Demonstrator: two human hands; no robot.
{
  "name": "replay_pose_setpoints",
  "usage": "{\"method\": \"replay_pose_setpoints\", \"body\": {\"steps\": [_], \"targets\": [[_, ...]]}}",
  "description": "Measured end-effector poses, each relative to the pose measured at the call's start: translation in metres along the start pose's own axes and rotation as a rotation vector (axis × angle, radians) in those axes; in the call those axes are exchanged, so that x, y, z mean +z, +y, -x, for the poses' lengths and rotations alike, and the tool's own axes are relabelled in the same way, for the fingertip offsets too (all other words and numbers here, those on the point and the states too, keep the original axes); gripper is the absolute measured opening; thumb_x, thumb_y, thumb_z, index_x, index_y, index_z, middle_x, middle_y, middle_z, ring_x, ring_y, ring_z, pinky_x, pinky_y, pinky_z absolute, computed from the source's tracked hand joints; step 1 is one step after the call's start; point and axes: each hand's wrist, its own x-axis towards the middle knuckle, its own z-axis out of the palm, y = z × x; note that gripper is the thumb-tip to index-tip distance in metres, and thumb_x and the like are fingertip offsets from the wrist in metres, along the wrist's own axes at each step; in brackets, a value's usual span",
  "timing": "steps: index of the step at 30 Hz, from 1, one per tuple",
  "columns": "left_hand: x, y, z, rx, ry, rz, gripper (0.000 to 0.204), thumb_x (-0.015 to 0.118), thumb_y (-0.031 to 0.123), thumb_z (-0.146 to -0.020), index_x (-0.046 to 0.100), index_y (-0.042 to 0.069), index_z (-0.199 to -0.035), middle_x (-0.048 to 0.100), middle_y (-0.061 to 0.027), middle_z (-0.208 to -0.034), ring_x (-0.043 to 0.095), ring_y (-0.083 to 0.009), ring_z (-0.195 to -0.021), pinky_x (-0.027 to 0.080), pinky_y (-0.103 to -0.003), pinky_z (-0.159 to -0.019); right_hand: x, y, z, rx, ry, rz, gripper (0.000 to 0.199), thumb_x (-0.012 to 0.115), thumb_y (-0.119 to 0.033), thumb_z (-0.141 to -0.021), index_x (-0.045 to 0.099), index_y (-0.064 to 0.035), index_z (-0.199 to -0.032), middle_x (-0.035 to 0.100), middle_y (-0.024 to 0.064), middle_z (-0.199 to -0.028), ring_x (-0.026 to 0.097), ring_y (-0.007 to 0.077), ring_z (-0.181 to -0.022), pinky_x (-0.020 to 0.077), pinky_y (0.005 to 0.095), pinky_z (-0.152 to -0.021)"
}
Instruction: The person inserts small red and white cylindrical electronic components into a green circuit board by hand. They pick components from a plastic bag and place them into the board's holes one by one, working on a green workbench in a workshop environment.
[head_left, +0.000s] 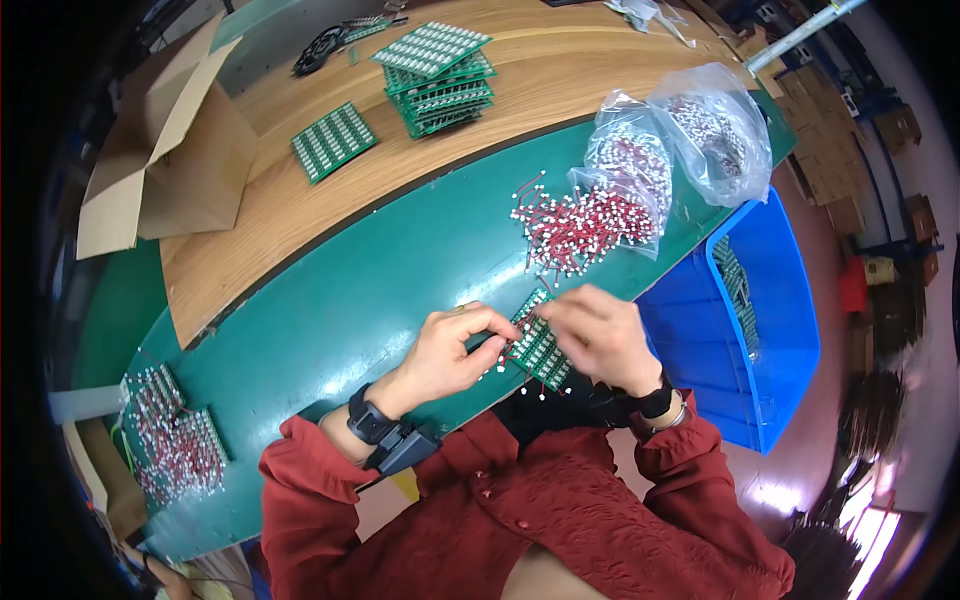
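A green circuit board (pixel 540 350) with rows of white connectors lies near the green table's front edge, between my hands. Short red wires with white plugs run from it, several hanging past its lower left side. My left hand (pixel 458 348) is at the board's left edge, thumb and forefinger pinched on a red wire lead (pixel 508 350). Over the board's right side, my right hand (pixel 604 338) has its fingers drawn together near the top connectors; whatever lies between those fingertips is too small to make out.
Beyond my hands lies a pile of red wire leads (pixel 580 225), spilling from a clear bag (pixel 632 150) beside another bag (pixel 715 135). A blue bin (pixel 780 330) holding boards stands right. Stacked boards (pixel 435 85) and an open carton (pixel 190 160) sit behind; wired boards (pixel 175 435) lie far left.
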Motion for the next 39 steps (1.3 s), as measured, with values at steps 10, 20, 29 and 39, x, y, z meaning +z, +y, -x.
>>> {"method": "replay_pose_setpoints", "body": {"steps": [10,20,29,39], "targets": [[-0.003,-0.001,-0.003,-0.068,-0.072,-0.027,0.013,0.058,-0.001,-0.081,0.065,0.003,-0.091,0.069,-0.0088,-0.092,0.067,-0.0189,-0.083,0.052,-0.029,-0.073,-0.008,0.052,0.006,0.617,0.11,-0.014,0.012,0.069,-0.014,-0.077,0.068,-0.0027,-0.08,0.063,0.0107,-0.071,0.063,0.0249,-0.062,0.0486,0.0342,-0.058],[-0.002,-0.001,-0.001,-0.053,-0.063,0.002,0.016,0.055,-0.002,-0.081,0.066,0.003,-0.092,0.068,-0.0084,-0.09,0.066,-0.0158,-0.077,0.052,-0.028,-0.068,-0.002,0.053,-0.003,0.735,0.116,0.147,0.008,0.065,-0.011,-0.072,0.063,-0.0042,-0.073,0.061,0.0095,-0.068,0.06,0.0283,-0.062,0.0468,0.039,-0.058],[-0.003,0.0,-0.002,-0.065,-0.078,0.037,0.017,0.054,-0.004,-0.081,0.065,0.002,-0.093,0.068,-0.0086,-0.09,0.065,-0.0148,-0.074,0.052,-0.027,-0.066,-0.017,0.059,0.003,0.779,0.137,-0.362,0.004,0.063,-0.005,-0.075,0.061,-0.0021,-0.074,0.055,-0.0039,-0.058,0.05,0.0012,-0.056,0.041,0.0207,-0.05],[-0.004,-0.002,-0.001,-0.077,-0.084,0.034,0.016,0.056,-0.003,-0.08,0.064,0.002,-0.092,0.068,-0.0088,-0.091,0.066,-0.0184,-0.08,0.052,-0.029,-0.07,-0.027,0.055,-0.029,0.791,0.256,-0.944,0.022,0.056,-0.001,-0.085,0.059,0.0048,-0.106,0.064,0.0068,-0.083,0.062,0.0118,-0.067,0.0478,0.0209,-0.056]]}}
